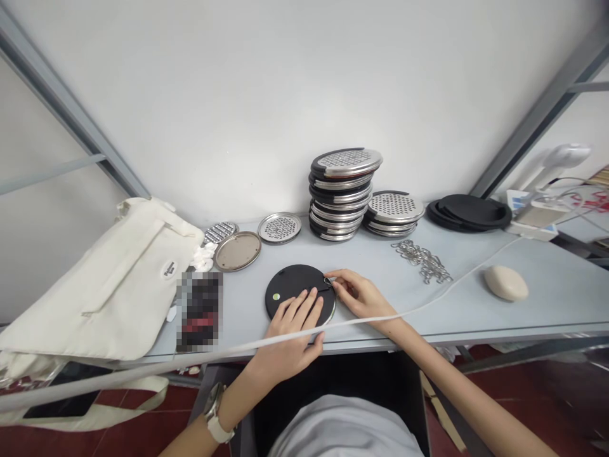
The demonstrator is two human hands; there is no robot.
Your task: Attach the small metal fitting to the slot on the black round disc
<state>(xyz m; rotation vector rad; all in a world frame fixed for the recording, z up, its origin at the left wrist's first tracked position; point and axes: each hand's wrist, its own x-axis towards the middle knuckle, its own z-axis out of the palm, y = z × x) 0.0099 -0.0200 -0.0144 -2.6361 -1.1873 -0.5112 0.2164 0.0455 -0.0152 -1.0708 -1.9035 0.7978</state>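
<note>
A round black disc-shaped case (288, 285) with a small green-and-white sticker lies flat near the table's front edge. My left hand (297, 324) rests on it, fingers stretched over its lower right part. At the disc's upper right rim, my right hand (354, 292) pinches a small metal carabiner clip (327, 281) between thumb and fingertips. A loose heap of similar metal clips (423, 260) lies right of that hand. Behind the disc stands a tall stack of round metal graters in black holders (345, 197), with a shorter stack (394, 212) beside it.
Single grater plates (280, 228) and a plain round metal lid (238, 251) lie at the left, near a white bag (118, 279). Black discs (471, 212), a power strip (535, 219) and a beige rounded object (505, 283) are at the right. A white cable (442, 295) crosses in front.
</note>
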